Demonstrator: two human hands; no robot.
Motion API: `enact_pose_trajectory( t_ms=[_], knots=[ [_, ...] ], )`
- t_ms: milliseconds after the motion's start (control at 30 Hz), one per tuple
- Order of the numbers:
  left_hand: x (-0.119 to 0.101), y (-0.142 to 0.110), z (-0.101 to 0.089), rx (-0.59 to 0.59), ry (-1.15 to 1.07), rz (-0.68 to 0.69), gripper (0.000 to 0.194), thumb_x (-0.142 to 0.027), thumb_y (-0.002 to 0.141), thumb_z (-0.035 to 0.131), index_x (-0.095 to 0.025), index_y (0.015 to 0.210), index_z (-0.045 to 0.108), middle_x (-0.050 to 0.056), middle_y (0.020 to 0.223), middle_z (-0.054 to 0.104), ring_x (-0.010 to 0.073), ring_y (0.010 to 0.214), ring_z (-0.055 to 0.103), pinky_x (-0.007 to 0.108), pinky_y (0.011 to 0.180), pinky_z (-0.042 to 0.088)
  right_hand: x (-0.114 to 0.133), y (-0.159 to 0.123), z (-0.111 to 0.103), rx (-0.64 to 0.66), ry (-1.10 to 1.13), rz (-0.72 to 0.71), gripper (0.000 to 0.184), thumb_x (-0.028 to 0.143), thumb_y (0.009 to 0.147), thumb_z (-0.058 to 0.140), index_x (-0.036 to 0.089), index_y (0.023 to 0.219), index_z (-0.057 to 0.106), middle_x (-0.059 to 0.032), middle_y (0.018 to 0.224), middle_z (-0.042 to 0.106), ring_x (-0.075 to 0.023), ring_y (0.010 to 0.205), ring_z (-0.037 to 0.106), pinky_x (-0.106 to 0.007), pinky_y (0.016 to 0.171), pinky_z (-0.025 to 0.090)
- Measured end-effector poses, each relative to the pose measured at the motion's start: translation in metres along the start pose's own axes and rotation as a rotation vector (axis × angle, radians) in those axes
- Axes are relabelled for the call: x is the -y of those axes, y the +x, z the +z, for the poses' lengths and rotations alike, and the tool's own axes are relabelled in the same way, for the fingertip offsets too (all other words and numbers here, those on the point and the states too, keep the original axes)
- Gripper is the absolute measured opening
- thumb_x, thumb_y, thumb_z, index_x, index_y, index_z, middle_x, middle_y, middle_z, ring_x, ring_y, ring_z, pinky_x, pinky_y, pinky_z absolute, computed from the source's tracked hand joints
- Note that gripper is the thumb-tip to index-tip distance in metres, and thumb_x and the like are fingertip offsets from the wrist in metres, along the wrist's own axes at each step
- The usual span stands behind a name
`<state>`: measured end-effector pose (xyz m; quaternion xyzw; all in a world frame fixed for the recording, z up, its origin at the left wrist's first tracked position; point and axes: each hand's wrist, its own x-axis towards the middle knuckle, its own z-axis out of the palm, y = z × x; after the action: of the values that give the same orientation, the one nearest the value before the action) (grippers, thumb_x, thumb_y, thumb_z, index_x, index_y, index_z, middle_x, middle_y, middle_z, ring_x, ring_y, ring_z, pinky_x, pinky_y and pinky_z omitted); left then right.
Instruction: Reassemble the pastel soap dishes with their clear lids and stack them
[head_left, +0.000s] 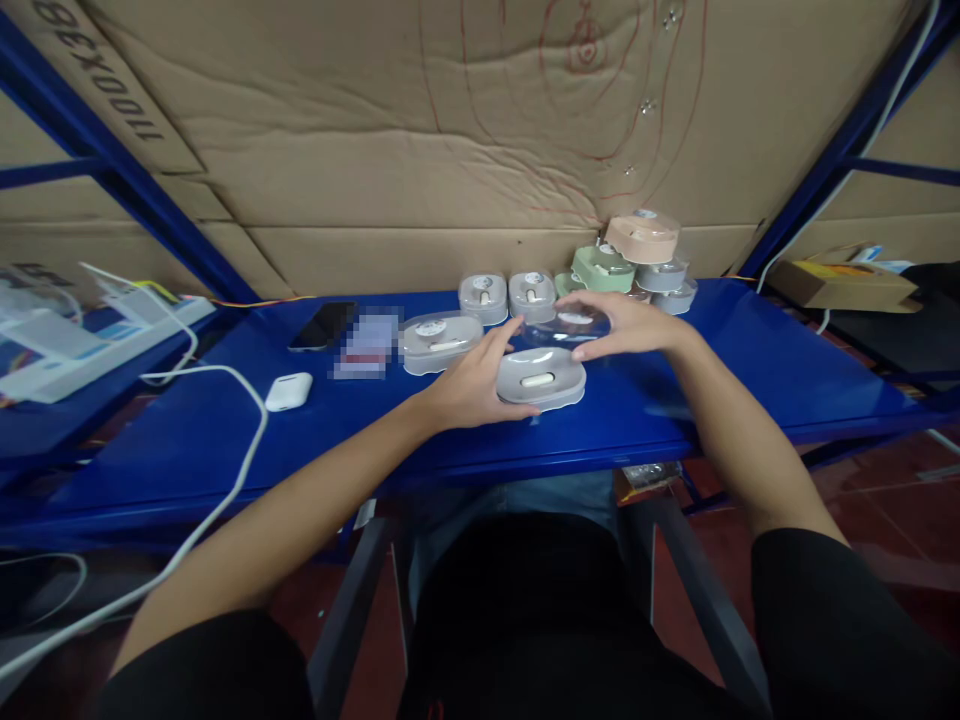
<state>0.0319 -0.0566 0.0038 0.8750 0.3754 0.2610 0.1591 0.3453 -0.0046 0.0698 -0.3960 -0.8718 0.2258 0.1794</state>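
Two bare hands work over a blue steel shelf (787, 370): the left hand (472, 385), half open, rests its fingertips (517, 322) at the rim of a grey oval soap dish (540, 378), though a firm grip cannot be told, while the right hand (626, 325), fingers spread, holds a clear plastic lid (566, 328) at the dish's 12 o'clock. Two small lidded dishes (508, 297) sit beyond it, a larger one (440, 342) at 10 o'clock, and a stack of pastel dishes (630, 255) at 1 o'clock.

Blue steel shelving (570, 400), flattened cardboard backing (315, 150), dark red floor tiles (885, 500)
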Motion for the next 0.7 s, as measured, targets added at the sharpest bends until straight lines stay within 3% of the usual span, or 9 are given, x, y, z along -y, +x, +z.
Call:
enact_pose_trajectory(
  t_ms=[67, 167, 267, 467, 700],
  knots=[
    [-0.002, -0.001, -0.001, 0.054, 0.021, -0.002, 0.125, -0.062, 0.081, 0.094, -0.02, 0.181, 0.031, 0.023, 0.175, 0.052, 0.0433, 0.16, 0.056, 0.061, 0.133, 0.047, -0.01, -0.004, -0.015, 0.005, -0.07, 0.156, 0.096, 0.081, 0.083, 0.082, 0.025, 0.159, 0.068, -0.0127, 0.156, 0.074, -0.0434, 0.139, 0.071, -0.056, 0.119, 0.058],
    [-0.003, -0.002, -0.003, 0.14, 0.058, 0.041, 0.087, -0.058, 0.091, 0.086, -0.027, 0.167, 0.058, 0.016, 0.172, 0.056, 0.0389, 0.155, 0.061, 0.059, 0.133, 0.048, -0.026, -0.006, -0.028, 0.094, -0.211, 0.362, 0.095, 0.087, 0.085, 0.077, 0.022, 0.154, 0.073, -0.0147, 0.15, 0.078, -0.0448, 0.134, 0.074, -0.054, 0.117, 0.058],
    [-0.001, -0.002, -0.003, 0.156, 0.043, 0.075, 0.061, -0.055, 0.096, 0.083, -0.029, 0.15, 0.076, 0.014, 0.172, 0.056, 0.0377, 0.153, 0.063, 0.059, 0.131, 0.05, -0.039, -0.003, -0.026, 0.169, -0.324, 0.41, 0.097, 0.087, 0.079, 0.082, 0.023, 0.151, 0.075, -0.016, 0.148, 0.078, -0.047, 0.131, 0.074, -0.057, 0.114, 0.059],
    [0.003, -0.003, -0.002, 0.118, 0.015, 0.108, 0.051, -0.047, 0.099, 0.082, -0.034, 0.148, 0.08, 0.012, 0.174, 0.056, 0.0361, 0.159, 0.057, 0.061, 0.135, 0.046, -0.044, 0.003, -0.01, 0.173, -0.388, 0.365, 0.112, 0.075, 0.065, 0.097, 0.02, 0.158, 0.068, -0.021, 0.151, 0.075, -0.0507, 0.132, 0.073, -0.06, 0.11, 0.062],
    [0.007, -0.004, -0.001, 0.108, 0.046, 0.114, 0.05, -0.048, 0.105, 0.076, -0.033, 0.153, 0.078, 0.013, 0.177, 0.054, 0.0379, 0.165, 0.051, 0.065, 0.138, 0.041, -0.033, 0.004, -0.002, 0.195, -0.362, 0.431, 0.113, 0.06, 0.064, 0.104, 0.015, 0.16, 0.066, -0.023, 0.153, 0.074, -0.0535, 0.137, 0.071, -0.062, 0.114, 0.061]
  ],
)
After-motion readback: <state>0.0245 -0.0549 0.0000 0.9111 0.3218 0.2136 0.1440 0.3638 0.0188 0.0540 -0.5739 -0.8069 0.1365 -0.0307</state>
